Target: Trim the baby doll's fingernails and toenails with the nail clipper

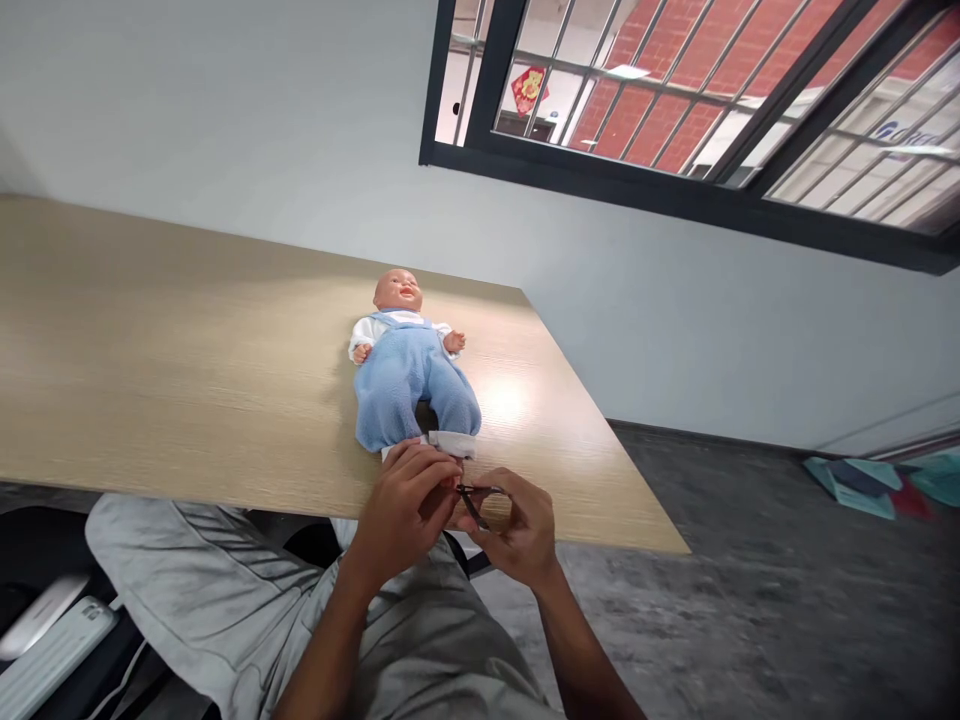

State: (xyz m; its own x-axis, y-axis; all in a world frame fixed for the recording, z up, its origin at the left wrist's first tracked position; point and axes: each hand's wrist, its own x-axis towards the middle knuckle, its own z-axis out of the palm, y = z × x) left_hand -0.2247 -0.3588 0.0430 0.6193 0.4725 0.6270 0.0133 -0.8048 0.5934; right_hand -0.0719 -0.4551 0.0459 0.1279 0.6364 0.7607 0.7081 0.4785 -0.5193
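A baby doll [411, 370] in blue overalls and a white shirt lies on its back on the wooden table [172, 370], its feet toward me at the front edge. My left hand [401, 505] is closed round the doll's foot, which it hides. My right hand [517, 530] is closed on a small dark metal tool [472, 497], like nail clippers or small scissors, whose tip points at the foot under my left fingers. Both hands meet just past the table's front edge.
My lap in grey trousers [247, 610] is below the table edge. White objects [52, 640] lie at the lower left. Grey floor stretches right, with teal and red items [885, 480] by the wall. A barred window [697, 100] is above.
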